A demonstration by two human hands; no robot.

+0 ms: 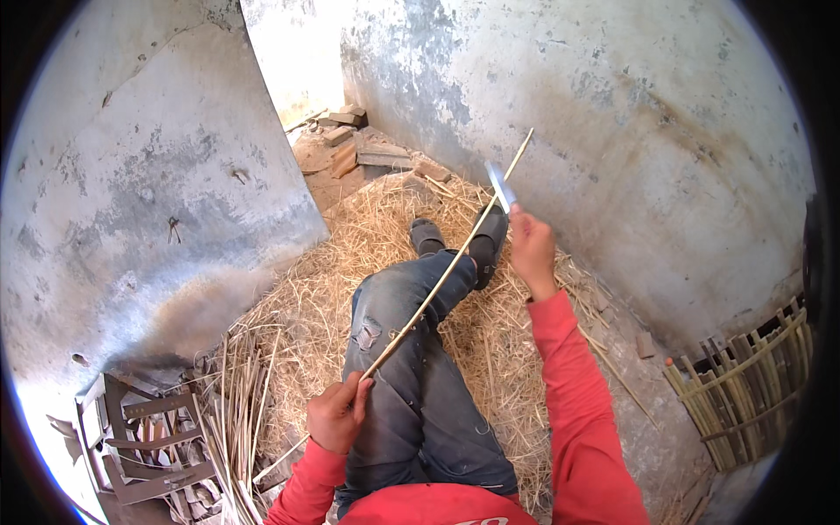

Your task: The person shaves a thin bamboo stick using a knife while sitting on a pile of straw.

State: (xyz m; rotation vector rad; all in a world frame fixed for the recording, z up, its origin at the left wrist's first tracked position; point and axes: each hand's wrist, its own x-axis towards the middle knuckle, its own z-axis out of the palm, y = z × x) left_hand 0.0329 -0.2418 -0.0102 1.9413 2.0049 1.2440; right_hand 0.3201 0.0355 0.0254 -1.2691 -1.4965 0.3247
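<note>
My left hand (337, 411) is closed around the near end of a long bamboo strip (446, 273) slanting across my lap; my right hand (530, 249) grips a knife (500, 185) against it.

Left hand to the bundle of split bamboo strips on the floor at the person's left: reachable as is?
Probably yes. The left hand grips the near end of the long bamboo stick, and the bamboo strips lie just beside it with nothing between. It would have to let go of the stick first.
</note>
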